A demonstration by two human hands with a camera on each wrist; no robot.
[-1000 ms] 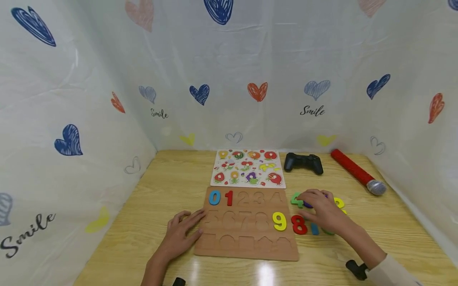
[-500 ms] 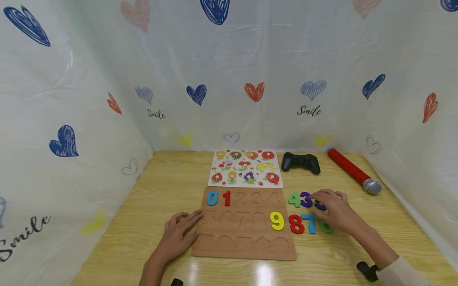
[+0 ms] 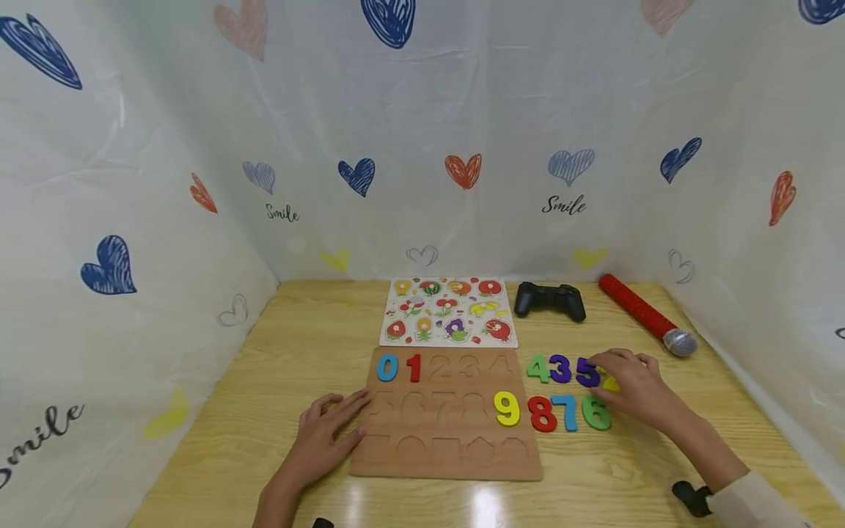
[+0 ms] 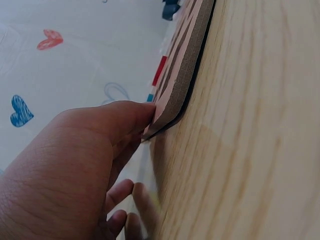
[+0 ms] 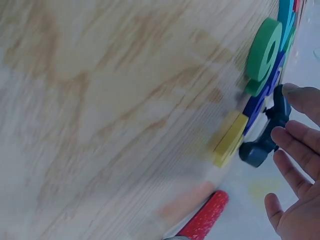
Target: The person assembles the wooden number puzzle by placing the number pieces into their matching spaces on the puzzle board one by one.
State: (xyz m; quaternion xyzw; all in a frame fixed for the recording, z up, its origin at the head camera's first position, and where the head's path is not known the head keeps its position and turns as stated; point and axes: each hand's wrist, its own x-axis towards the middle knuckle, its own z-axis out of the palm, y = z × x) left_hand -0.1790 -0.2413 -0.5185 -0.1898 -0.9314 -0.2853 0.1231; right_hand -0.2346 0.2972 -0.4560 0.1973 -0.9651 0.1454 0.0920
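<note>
Lying near the right grip point(image 3: 637, 386) is purple 5 point(image 3: 584, 372).

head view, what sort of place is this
Probably a small play corner or staged tabletop setup. A wooden table is enclosed by white sheeting printed with hearts and "Smile", and a number puzzle board and a fruit-picture board lie on it.

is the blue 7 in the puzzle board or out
Out: the blue 7 lies on the table beside the puzzle board, whose 7-shaped recess is bare.
</note>
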